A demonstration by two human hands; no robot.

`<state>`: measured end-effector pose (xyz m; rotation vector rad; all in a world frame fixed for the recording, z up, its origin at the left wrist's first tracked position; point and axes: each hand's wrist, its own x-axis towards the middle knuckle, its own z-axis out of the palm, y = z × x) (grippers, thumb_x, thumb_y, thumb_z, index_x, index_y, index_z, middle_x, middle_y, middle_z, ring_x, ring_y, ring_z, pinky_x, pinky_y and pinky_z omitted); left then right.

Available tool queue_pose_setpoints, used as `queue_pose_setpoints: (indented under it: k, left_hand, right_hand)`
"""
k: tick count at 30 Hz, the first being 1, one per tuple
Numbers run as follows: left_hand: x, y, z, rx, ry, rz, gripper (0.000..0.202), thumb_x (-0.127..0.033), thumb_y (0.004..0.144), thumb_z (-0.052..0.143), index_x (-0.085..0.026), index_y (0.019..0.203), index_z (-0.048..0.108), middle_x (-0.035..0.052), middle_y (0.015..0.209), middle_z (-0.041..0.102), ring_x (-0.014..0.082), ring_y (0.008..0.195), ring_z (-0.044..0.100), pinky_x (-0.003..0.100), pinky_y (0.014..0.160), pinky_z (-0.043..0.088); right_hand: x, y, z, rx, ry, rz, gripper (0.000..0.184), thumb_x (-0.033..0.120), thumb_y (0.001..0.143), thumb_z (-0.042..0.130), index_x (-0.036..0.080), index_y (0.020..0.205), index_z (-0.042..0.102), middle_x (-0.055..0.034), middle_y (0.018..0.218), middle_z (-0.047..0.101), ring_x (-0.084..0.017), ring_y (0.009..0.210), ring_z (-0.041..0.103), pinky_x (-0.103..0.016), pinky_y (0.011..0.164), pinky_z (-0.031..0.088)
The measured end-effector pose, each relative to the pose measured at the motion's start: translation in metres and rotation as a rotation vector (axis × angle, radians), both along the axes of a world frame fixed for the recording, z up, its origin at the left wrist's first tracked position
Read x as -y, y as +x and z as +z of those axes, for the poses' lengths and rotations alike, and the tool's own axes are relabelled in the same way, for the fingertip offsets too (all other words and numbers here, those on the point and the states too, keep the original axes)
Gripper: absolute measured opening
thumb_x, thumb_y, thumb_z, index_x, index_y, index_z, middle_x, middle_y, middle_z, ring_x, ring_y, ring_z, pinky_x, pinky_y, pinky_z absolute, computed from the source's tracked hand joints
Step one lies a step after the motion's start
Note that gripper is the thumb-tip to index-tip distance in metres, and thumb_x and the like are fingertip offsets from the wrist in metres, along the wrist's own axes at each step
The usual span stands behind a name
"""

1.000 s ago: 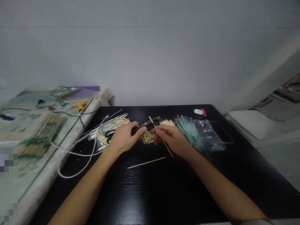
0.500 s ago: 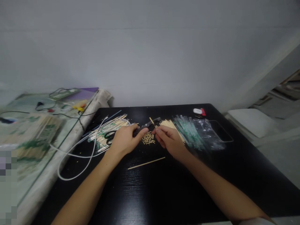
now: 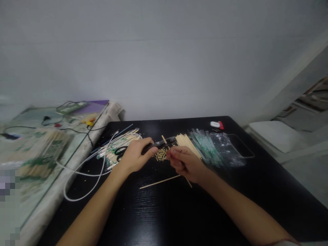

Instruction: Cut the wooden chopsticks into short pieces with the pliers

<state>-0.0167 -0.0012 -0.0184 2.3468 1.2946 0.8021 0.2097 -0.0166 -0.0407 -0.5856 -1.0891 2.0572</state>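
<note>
My left hand point(image 3: 135, 155) is closed around the dark handles of a cutting tool point(image 3: 159, 143) whose jaws point right. My right hand point(image 3: 183, 162) pinches a thin wooden stick point(image 3: 164, 139); the stick's top end sits at the tool's jaws and its lower end pokes out below my hand. A small heap of short cut stick pieces point(image 3: 161, 154) lies on the black table point(image 3: 164, 212) under the tool. A single long stick point(image 3: 159, 181) lies loose just in front of my hands.
Uncut sticks point(image 3: 187, 142) and clear green-printed wrappers point(image 3: 207, 145) lie to the right, with a white and red object point(image 3: 216, 124) behind. Black-handled scissors point(image 3: 119, 152), wrapped sticks and a white cable point(image 3: 84, 177) lie left. A cluttered glass-topped surface point(image 3: 38, 143) adjoins the table.
My right hand has drawn back toward me and lower, bringing the stick's lower end into sight below it. The left hand has kept its grip on the tool, nearly still.
</note>
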Motion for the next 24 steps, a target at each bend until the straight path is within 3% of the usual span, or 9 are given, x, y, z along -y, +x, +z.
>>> queue_pose_setpoints:
  k: [5,9,11,14,17,20,24]
  left_hand:
    - [-0.001,-0.001,0.000,-0.026,-0.034,-0.003,0.049,-0.057,0.100,0.040,-0.019,0.081,0.064,0.0024,0.076,0.066,0.0210,0.073,0.060,0.032,0.070,0.039]
    - [-0.001,0.000,0.000,-0.073,-0.076,-0.007,0.050,-0.058,0.101,0.040,-0.019,0.080,0.063,0.0017,0.073,0.064,0.0200,0.069,0.058,0.031,0.069,0.037]
    - [-0.002,0.002,-0.002,-0.103,-0.106,-0.013,0.049,-0.058,0.101,0.041,-0.019,0.081,0.063,0.0014,0.073,0.064,0.0195,0.069,0.058,0.031,0.068,0.037]
    - [-0.002,0.003,-0.004,-0.124,-0.140,-0.056,0.042,-0.055,0.099,0.047,-0.020,0.086,0.065,0.0019,0.077,0.067,0.0198,0.070,0.059,0.031,0.069,0.039]
    - [-0.001,0.006,-0.005,-0.133,-0.152,-0.095,0.031,-0.051,0.091,0.062,-0.021,0.096,0.068,0.0035,0.089,0.071,0.0219,0.079,0.063,0.032,0.074,0.043]
    - [-0.001,0.010,-0.009,-0.134,-0.124,-0.111,0.016,-0.031,0.087,0.066,-0.022,0.100,0.069,0.0038,0.095,0.073,0.0227,0.085,0.065,0.035,0.080,0.047]
    - [-0.003,0.013,-0.018,-0.128,-0.031,-0.098,0.042,-0.003,0.071,0.055,-0.023,0.105,0.069,0.0055,0.104,0.074,0.0245,0.099,0.066,0.039,0.094,0.048]
  right_hand:
    - [-0.004,0.004,0.002,0.077,0.046,0.075,0.032,0.050,0.091,0.072,0.019,0.088,0.065,0.0090,0.057,0.038,-0.005,0.043,0.022,-0.016,0.035,0.017]
    - [-0.011,0.010,0.009,0.053,-0.006,0.126,0.042,0.057,0.085,0.073,0.024,0.103,0.057,0.0020,0.076,0.056,-0.012,0.058,0.050,-0.024,0.049,0.046]
    - [-0.013,0.014,0.014,0.023,-0.064,0.134,0.043,0.058,0.088,0.066,0.026,0.113,0.055,-0.0004,0.081,0.058,-0.016,0.065,0.054,-0.031,0.062,0.051]
    - [-0.014,0.019,0.020,0.019,-0.093,0.144,0.042,0.053,0.091,0.060,0.030,0.125,0.052,0.0000,0.079,0.054,-0.017,0.067,0.051,-0.033,0.067,0.048]
    - [-0.012,0.020,0.022,0.019,-0.056,0.208,0.042,0.054,0.090,0.065,0.028,0.121,0.055,0.0017,0.075,0.050,-0.015,0.065,0.044,-0.029,0.064,0.041]
    - [-0.010,0.019,0.019,0.025,-0.008,0.259,0.039,0.052,0.088,0.071,0.025,0.113,0.058,0.0037,0.073,0.045,-0.013,0.062,0.038,-0.025,0.059,0.034]
    - [-0.010,0.015,0.014,0.034,-0.028,0.271,0.031,0.053,0.093,0.065,0.024,0.096,0.053,0.0074,0.067,0.034,-0.010,0.055,0.029,-0.023,0.054,0.025]
